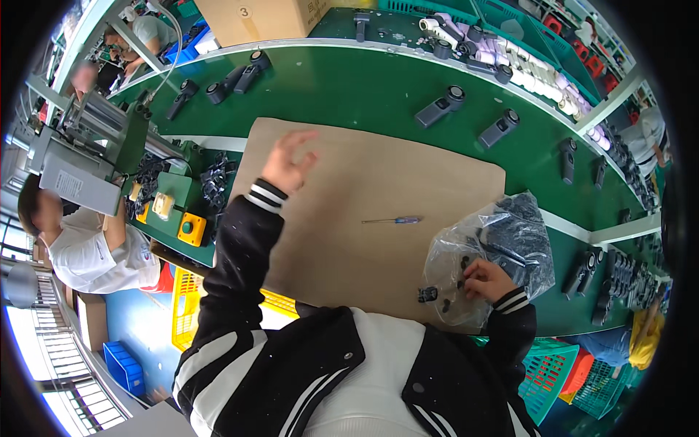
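My left hand is raised above the far left part of a brown mat, fingers spread, with nothing in it. At the mat's right side, my right hand reaches onto a clear plastic bag holding black parts. Its fingers are drawn together beside several small black pieces; whatever they grip is too small to make out. A black part lies just left of the bag. Between my hands, a thin screwdriver with a purplish clear handle rests on the mat.
Several dark grey handheld devices stand along the green conveyor beyond the mat. A bench press with a yellow button box is at left, beside a seated person. A cardboard box sits at the back.
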The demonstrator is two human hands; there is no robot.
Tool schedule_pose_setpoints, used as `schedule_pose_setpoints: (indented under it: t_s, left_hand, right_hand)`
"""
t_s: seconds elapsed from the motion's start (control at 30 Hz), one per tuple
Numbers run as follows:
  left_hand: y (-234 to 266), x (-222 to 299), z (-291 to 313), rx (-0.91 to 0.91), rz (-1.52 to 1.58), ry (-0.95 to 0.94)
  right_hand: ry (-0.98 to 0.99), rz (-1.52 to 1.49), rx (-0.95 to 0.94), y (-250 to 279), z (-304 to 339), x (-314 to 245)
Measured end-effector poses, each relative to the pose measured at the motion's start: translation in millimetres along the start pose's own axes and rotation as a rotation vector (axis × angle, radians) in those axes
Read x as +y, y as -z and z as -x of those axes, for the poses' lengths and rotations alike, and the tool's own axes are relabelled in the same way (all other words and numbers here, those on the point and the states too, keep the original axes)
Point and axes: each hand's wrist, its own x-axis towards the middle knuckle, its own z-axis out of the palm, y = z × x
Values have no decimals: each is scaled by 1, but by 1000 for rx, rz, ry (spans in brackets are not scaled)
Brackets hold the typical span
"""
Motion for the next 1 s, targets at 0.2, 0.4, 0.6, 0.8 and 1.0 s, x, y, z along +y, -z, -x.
schedule_pose_setpoints:
  t_s: [0.2, 0.4, 0.6, 0.8, 1.0]
  left_hand:
    - [86, -184, -100, 186, -125, 401]
    - [138, -302, -170, 422, -646, 858]
    - [153, -368, -173, 438, -1067, 534]
    - [141, -348, -202, 242, -1043, 681]
    - [182, -362, -161, 304, -761, 852]
  right_hand:
    - [-98, -121, -37, -1, -5, -7]
    - [-160, -158, 32, -6, -3, -16]
    - [-144, -209, 72, -16, -9, -22]
    - [-112, -259, 144, -17, -12, -15]
    - [-35, -192, 96, -20, -18, -7]
